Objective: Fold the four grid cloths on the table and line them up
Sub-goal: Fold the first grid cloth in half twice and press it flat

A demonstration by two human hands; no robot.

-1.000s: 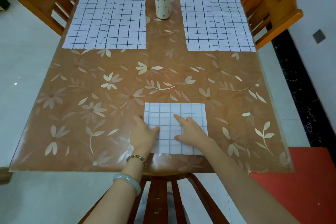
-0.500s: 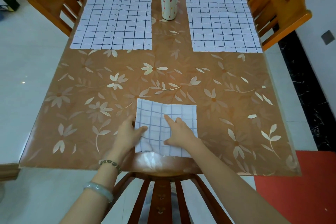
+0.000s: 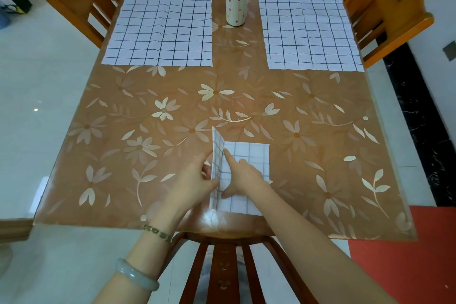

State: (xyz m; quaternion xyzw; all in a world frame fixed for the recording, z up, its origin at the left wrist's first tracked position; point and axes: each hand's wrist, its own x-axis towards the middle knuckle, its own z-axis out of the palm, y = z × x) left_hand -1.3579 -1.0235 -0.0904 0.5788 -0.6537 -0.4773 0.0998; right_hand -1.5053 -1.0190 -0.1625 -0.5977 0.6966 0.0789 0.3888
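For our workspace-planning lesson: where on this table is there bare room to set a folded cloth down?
Bare: the wide table band between the left flat cloth, right flat cloth and the half-folded cloth, plus the near corners outside the left hand and right hand. Crowded: the far end, mug between those cloths.

Left hand [image 3: 195,180] holds one flap of grid cloth [image 3: 249,153] upright; right hand [image 3: 246,177] presses it.

Head-worn wide-angle view, looked forward and down the table [image 3: 283,106], close above the left hand [image 3: 195,181] gripping the grid cloth [image 3: 256,153], far end beyond seemingly cropped.
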